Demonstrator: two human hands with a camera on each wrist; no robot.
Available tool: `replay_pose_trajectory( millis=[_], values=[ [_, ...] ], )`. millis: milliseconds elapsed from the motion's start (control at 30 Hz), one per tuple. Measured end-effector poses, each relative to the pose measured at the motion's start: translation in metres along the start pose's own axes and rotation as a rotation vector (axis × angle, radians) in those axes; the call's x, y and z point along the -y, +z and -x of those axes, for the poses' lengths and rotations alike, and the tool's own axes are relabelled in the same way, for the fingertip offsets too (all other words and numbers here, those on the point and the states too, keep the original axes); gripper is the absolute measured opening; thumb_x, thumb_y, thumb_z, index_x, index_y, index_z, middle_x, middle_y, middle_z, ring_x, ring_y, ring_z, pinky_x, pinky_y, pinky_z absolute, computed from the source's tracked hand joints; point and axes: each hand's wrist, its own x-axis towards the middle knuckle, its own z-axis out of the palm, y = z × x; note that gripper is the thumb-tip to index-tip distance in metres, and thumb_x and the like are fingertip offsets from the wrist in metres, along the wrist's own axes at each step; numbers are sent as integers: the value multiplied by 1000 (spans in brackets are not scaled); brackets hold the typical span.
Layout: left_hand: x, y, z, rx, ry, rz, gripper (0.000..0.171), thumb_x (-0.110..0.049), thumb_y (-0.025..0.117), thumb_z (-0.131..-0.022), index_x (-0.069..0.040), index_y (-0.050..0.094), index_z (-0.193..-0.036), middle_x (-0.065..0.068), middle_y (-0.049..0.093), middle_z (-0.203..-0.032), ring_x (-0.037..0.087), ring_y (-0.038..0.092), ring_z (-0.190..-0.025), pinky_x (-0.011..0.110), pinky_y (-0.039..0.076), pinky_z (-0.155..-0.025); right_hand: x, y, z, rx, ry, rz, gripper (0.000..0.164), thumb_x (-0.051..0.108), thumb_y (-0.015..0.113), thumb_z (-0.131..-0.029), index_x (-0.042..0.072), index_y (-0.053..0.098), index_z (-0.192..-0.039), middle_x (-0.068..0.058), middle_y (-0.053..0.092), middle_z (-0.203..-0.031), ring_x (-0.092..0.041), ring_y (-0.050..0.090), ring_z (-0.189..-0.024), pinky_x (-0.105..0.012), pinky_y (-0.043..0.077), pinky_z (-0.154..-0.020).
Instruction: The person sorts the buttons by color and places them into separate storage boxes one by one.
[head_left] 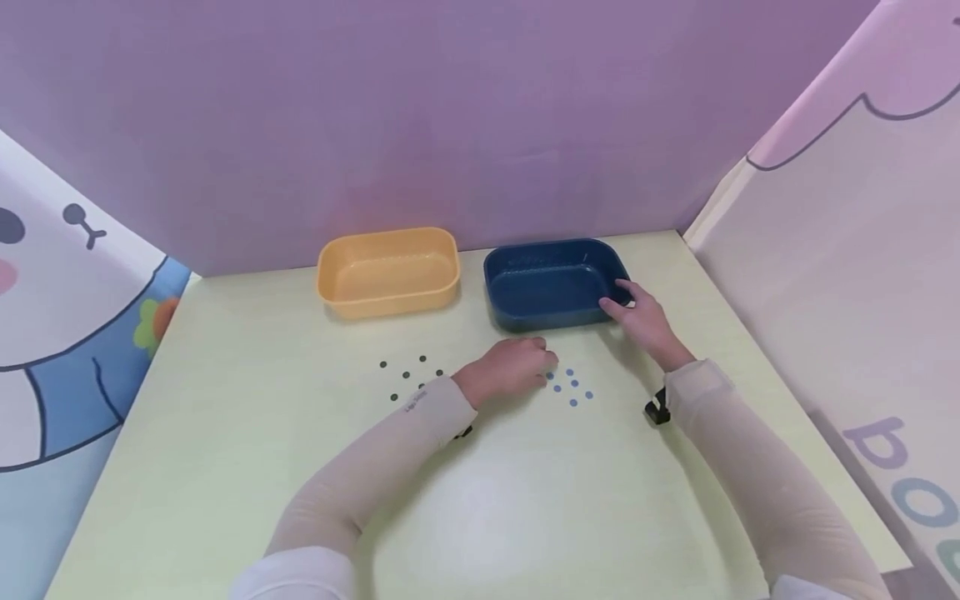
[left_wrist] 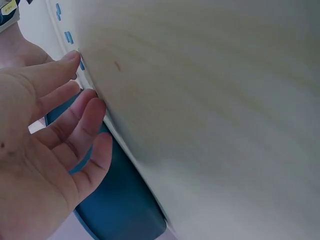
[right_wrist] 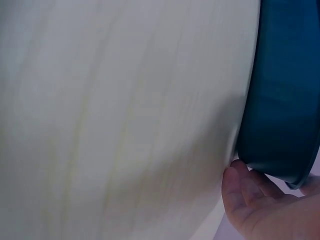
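My left hand [head_left: 513, 367] reaches over the table to the group of small blue discs [head_left: 574, 383], just in front of the dark blue plastic tray [head_left: 547, 321]. In the left wrist view, its thumb tip lies close beside one blue disc [left_wrist: 82, 65]; the fingers are loosely bent and no disc shows between them. My right hand [head_left: 641, 321] grips the right front corner of the blue tray. From the right wrist view, the fingers [right_wrist: 235, 192] sit against the tray's lower corner, with the thumb near its rim.
A yellow tray [head_left: 390, 307] stands left of the blue one. Several small dark discs [head_left: 406, 375] lie in front of it, partly hidden by my left sleeve. A purple wall [head_left: 450, 125] rises behind the table [head_left: 480, 517], with printed panels at both sides.
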Motion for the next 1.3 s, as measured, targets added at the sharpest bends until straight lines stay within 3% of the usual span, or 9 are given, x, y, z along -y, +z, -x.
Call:
replay_pose_trajectory(
  millis=[367,600,833,1033,1300],
  values=[
    [-6,-3,-15,48,-12,-41,7,-19,70,-96,-15,75,-100,-2,66,-93,13,56,-82,27,50,-73,2,1,0,6,6,17,74,39,58,-102,4,26,-159,-27,24,-161,-46,34,-141,-58,24,-117],
    [-7,-7,-19,51,-13,-55,9,-14,68,-96,-17,76,-91,-6,64,-84,11,51,-75,23,46,-68,5,2,0,-14,-16,27,74,41,58,-102,3,28,-158,-30,27,-158,-47,33,-142,-59,26,-116],
    [-18,-4,-17,59,-20,1,13,-12,71,-94,-16,72,-82,-8,59,-75,10,48,-71,20,42,-66,-2,4,10,0,-14,22,74,40,58,-102,0,29,-157,-32,27,-157,-49,34,-140,-61,28,-114],
    [-17,3,-14,52,-68,44,8,-15,72,-94,-15,72,-86,-8,60,-77,10,51,-72,20,44,-68,-4,7,12,6,-2,-2,74,40,59,-101,1,30,-157,-30,27,-158,-48,28,-144,-62,26,-115],
    [-15,0,-18,34,-52,-28,6,-14,71,-95,-13,71,-89,-5,60,-78,11,52,-73,21,48,-70,0,2,10,13,10,-70,73,39,60,-101,4,29,-158,-27,20,-162,-48,18,-147,-63,23,-115]
  ],
)
